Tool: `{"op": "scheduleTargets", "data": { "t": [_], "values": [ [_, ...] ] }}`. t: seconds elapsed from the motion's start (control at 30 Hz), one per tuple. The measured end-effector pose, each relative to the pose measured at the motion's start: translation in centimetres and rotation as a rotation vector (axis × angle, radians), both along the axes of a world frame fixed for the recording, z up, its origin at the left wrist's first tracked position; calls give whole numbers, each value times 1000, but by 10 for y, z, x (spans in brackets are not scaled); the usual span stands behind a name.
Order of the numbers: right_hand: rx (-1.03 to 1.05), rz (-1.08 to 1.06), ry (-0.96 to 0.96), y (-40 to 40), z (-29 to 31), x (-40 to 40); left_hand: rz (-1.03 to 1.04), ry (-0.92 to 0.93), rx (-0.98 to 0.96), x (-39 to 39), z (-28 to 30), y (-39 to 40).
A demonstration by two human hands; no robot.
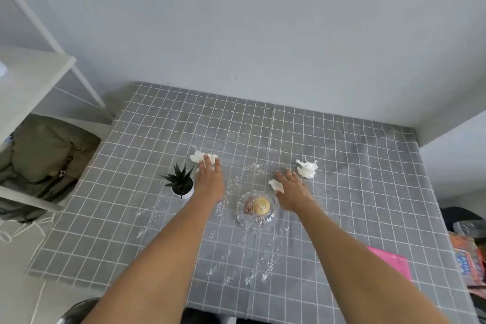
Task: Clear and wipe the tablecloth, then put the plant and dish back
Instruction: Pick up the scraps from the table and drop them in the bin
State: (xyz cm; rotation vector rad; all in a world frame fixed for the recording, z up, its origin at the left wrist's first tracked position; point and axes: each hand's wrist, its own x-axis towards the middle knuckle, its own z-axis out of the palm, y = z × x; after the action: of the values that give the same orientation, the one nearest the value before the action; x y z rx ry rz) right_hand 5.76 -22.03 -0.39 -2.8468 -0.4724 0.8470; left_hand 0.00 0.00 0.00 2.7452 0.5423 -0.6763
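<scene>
A grey checked tablecloth (355, 166) covers the table, sprinkled with white crumbs around its middle. A small dark spiky plant in a white pot (181, 183) stands left of centre. A clear glass dish (256, 209) holding a yellow round thing and some rings sits in the middle. My left hand (209, 179) lies flat beside the plant, fingertips on a crumpled white tissue (200, 156). My right hand (290, 188) rests palm down just right of the dish, touching a small tissue wad (276, 184). A third crumpled tissue (307, 168) lies beyond my right hand, untouched.
A pink flat object (393, 263) lies at the table's right front. Colourful packets (470, 260) sit off the right edge. A white shelf unit (34, 73) with an olive bag (44, 150) stands at the left. The wall runs along the table's far edge.
</scene>
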Motion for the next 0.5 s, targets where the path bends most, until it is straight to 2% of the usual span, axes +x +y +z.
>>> {"op": "scheduleTargets", "data": {
  "t": [0.17, 0.33, 0.5],
  "values": [
    [106, -14, -62, -2, -16, -3, 69, -88, 45, 16, -10, 3],
    [169, -22, -200, -2, -27, -3, 124, -28, 36, 23, -20, 7],
    [178, 3, -258, -3, -28, 4, 145, -107, 39, 21, -28, 1]
  ]
}}
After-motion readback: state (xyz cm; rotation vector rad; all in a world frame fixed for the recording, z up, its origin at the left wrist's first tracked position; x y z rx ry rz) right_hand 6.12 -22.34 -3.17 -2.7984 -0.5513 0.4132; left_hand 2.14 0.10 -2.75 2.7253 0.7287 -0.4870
